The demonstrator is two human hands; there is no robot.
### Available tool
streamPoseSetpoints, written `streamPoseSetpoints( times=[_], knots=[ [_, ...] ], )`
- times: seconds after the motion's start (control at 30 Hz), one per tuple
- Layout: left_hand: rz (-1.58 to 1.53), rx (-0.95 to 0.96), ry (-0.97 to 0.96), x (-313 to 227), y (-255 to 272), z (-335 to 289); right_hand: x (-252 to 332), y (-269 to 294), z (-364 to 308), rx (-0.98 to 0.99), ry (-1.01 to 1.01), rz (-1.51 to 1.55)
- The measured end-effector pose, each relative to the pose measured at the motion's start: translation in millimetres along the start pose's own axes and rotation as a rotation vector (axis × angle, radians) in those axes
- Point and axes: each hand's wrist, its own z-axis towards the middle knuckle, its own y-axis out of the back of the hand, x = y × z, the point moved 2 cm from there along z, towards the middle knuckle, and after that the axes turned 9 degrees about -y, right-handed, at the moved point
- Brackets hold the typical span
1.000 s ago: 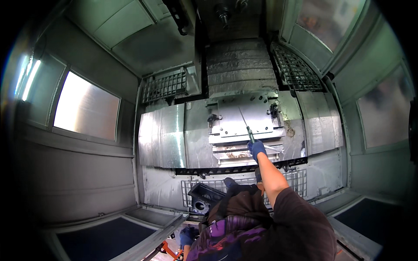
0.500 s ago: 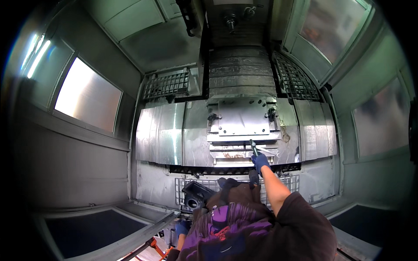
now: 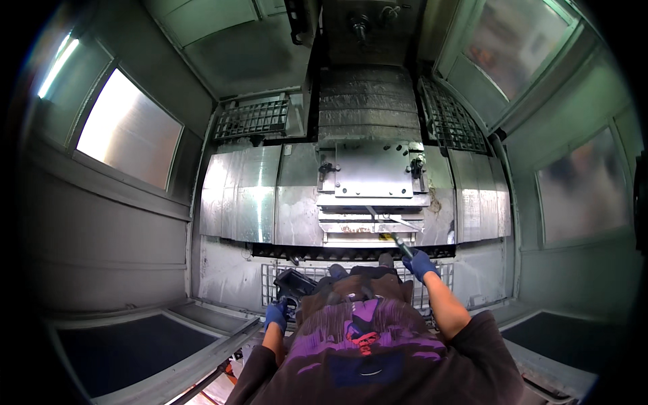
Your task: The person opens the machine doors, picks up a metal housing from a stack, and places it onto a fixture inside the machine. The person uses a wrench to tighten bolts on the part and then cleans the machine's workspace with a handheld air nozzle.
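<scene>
In a blue glove, my right hand (image 3: 421, 265) is closed around the dark handle of a long, slim tool (image 3: 403, 247). Its far end points up and left toward the front of the metal workholding fixture; I cannot make out its exact kind. On the fixture rests a flat, shiny metal plate (image 3: 373, 170), with dark clamps at both sides. A thin pale metal bar (image 3: 403, 222) lies just in front. My left hand (image 3: 276, 315), also gloved in blue, is down beside a black plastic object (image 3: 294, 283). Its fingers are partly hidden, so its grip is unclear.
Ribbed metal covers (image 3: 236, 192) flank the fixture inside the machine enclosure. A spindle (image 3: 360, 28) is at the far end. Metal grating (image 3: 435, 283) lies around my feet, and a dark slotted gap (image 3: 324, 253) runs along the bed's front edge. Windowed walls stand on both sides.
My right hand has drawn back toward me and slightly right with the tool. My left hand has come up from low beside my body to the black object. The whole view has shifted slightly.
</scene>
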Motion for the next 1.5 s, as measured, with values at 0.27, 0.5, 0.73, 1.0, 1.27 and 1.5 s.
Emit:
streamPoseSetpoints(
  times=[0.27,0.5,0.73,1.0,1.27,1.5],
  knots=[
    [0.322,0.023,-0.330,-39.9,-11.8,17.9,-8.4,22.1,-38.3,0.003,-0.056,-0.106],
    [0.007,0.089,-0.197,-64.4,-43.0,-21.3,-44.9,41.7,-55.6,-0.050,-0.129,0.072],
    [-0.063,0.184,-0.120,10.3,-65.7,27.1,-95.2,62.4,-52.4,-0.012,-0.225,0.126],
    [0.034,0.233,-0.100,-44.7,-117.3,-56.6,-101.5,90.0,-54.3,0.001,-0.161,0.038],
    [0.348,0.073,-0.204,-18.2,-132.6,-59.4,-129.1,90.2,-54.7,0.088,0.025,-0.070],
    [0.215,0.079,-0.260,-19.6,-144.6,-71.7,-99.4,109.1,-78.0,0.022,-0.302,0.013]
  ],
)
